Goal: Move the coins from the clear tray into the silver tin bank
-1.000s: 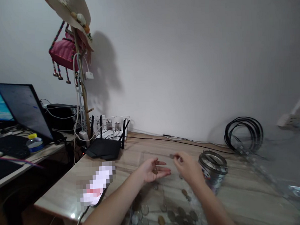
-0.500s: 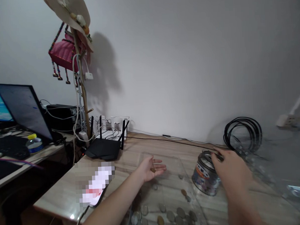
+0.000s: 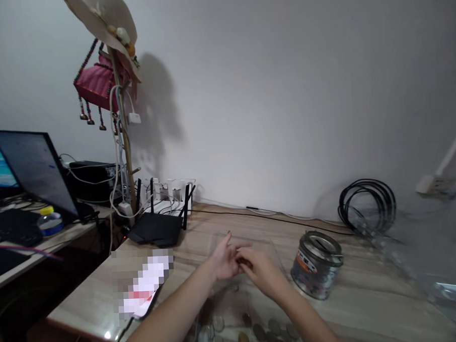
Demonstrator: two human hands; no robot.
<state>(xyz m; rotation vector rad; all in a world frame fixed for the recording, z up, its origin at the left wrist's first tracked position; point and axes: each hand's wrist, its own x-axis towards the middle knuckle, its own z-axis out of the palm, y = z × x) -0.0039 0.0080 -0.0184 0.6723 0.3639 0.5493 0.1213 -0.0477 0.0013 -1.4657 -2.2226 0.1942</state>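
My left hand (image 3: 226, 259) is held palm up over a clear plastic tray, its fingers stretched out. Over that palm, the thumb and fingertips of my right hand (image 3: 257, 265) are pinched together where a coin lay half a second ago; the fingers mostly hide the coin. Several coins, mostly silver with a brass-coloured coin (image 3: 243, 339) among them, lie in the tray below my forearms. To the right stands a printed metal tin (image 3: 316, 268), upright, with a slot in its lid (image 3: 322, 245). Neither hand touches the tin.
A phone (image 3: 148, 285) with a cable lies at the left of the wooden table (image 3: 377, 290). Behind it sits a black router (image 3: 157, 227). Coiled black cable (image 3: 367, 205) leans on the wall at right. A monitor (image 3: 29, 169) and a bottle (image 3: 49, 222) are on another desk.
My right hand has moved left from the tin's lid to my left palm. The tin's lid and slot now show fully. My left hand has hardly moved.
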